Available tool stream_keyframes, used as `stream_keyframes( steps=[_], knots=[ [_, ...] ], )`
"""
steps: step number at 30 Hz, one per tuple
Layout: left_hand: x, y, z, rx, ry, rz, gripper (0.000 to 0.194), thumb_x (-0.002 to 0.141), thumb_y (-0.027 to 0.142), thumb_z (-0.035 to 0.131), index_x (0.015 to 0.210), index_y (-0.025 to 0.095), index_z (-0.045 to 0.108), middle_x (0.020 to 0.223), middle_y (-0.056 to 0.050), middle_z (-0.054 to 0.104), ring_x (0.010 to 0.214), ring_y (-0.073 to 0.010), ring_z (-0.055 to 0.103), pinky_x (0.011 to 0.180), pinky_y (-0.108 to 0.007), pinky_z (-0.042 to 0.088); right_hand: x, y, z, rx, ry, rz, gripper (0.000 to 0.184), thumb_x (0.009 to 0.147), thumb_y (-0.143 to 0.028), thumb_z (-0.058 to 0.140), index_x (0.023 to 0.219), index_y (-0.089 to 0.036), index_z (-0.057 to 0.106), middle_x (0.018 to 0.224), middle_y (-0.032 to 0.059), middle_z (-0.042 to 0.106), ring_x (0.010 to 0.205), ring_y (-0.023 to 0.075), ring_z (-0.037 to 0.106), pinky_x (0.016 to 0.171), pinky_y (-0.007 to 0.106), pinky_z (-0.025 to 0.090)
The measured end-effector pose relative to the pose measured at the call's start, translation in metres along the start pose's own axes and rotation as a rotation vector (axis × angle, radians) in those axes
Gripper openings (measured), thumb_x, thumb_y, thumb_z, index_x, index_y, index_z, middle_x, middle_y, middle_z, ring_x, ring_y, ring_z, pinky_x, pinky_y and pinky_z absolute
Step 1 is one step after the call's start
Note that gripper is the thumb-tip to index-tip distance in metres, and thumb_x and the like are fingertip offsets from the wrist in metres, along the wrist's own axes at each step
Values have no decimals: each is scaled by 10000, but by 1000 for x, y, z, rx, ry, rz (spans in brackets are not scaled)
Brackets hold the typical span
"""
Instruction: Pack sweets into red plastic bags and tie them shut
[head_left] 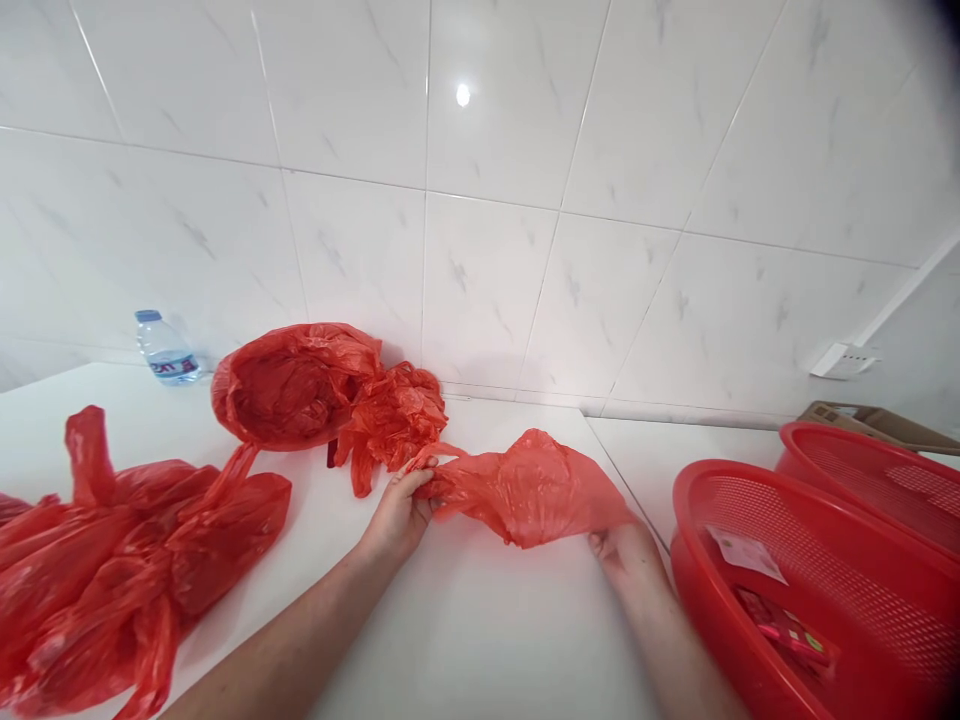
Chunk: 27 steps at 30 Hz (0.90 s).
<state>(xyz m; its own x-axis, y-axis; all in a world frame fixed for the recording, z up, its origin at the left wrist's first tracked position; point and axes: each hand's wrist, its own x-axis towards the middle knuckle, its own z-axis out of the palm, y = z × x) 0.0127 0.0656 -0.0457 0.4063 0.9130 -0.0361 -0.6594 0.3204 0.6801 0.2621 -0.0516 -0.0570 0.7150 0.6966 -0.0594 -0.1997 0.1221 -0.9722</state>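
A thin red plastic bag (544, 490) is stretched between my two hands, above the white table. My left hand (405, 505) pinches its gathered left end between thumb and fingers. At the opposite end, my right hand (619, 548) has curled fingers at the bag's edge, and the film covers part of that hand. Just beyond my left hand lies a crumpled heap of red plastic bags (401, 405). It touches a round container lined with red plastic (292, 385).
Full, tied red bags (142, 560) lie at the left. A water bottle (169, 350) stands by the tiled wall. At the right are a red perforated basket (697, 500) with packets inside, a second red basket (825, 445) and a cardboard box (877, 422).
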Motion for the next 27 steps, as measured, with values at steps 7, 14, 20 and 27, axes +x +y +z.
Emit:
stream_keyframes(
  steps=[7, 14, 20, 27],
  knots=[
    [10, 7, -5, -41, 166, 13, 88, 804, 118, 511, 847, 155, 577, 848, -35, 661, 757, -131, 649, 725, -278, 555, -7, -9, 2, 110, -172, 57, 369, 530, -161, 683, 871, -235, 564, 849, 10, 660, 786, 186, 634, 609, 276, 504],
    [21, 22, -15, 76, 302, 92, 71, 762, 95, 513, 780, 160, 536, 714, 3, 581, 597, -100, 575, 561, -206, 488, -14, -24, 3, 323, -308, 206, 126, 679, -284, 634, 764, -204, 588, 869, 26, 669, 821, 188, 621, 670, 309, 510],
    [-6, 7, 0, 498, 291, 521, 402, 640, 224, 744, 1014, 248, 596, 1201, -50, 547, 1155, -235, 482, 926, -309, 412, -13, -23, 11, 228, -67, 213, 246, 727, -439, 654, 722, -209, 569, 690, 14, 616, 629, 160, 591, 549, 273, 481],
    [-41, -22, 31, 1191, -518, 609, 431, 561, 310, 810, 973, 264, 689, 1259, -123, 583, 1181, -362, 471, 1020, -456, 274, -30, -30, 21, -36, -232, 103, 360, 741, -542, 619, 668, -217, 483, 625, -30, 545, 568, 136, 530, 539, 254, 433]
  ],
)
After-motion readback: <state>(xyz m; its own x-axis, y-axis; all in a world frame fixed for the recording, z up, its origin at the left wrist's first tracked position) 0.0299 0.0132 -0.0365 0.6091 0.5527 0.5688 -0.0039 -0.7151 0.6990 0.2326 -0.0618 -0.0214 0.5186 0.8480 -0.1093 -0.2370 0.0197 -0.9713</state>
